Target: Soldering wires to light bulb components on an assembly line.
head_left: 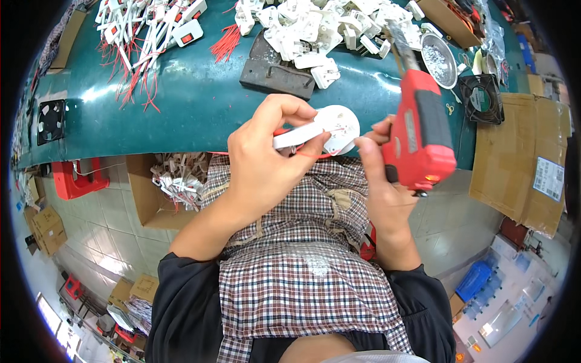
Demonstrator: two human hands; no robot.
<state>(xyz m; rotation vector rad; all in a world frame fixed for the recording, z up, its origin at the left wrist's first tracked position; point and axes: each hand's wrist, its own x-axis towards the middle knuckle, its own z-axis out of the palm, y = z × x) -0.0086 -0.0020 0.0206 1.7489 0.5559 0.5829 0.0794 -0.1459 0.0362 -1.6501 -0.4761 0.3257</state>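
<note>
My left hand (263, 151) is closed on a white plastic lamp-like piece, pinching its flat arm between thumb and fingers. The piece's round white disc (342, 121) faces up past my fingertips, and a thin red wire (330, 155) runs below it. My right hand (390, 209) is wrapped round a red-and-black handheld power tool (414, 133), which hides part of that hand. Its long silver nose points away, toward the pile of white parts. My right thumb and a fingertip are close to the disc's right edge.
White plastic plug-like parts (327, 30) are heaped on the green table (200, 115), behind a dark metal block (275, 75). White stick-shaped parts (145, 36) with red wires lie far left. A metal bowl (439, 60), a black fan (481, 98) and a cardboard box (520, 157) stand right.
</note>
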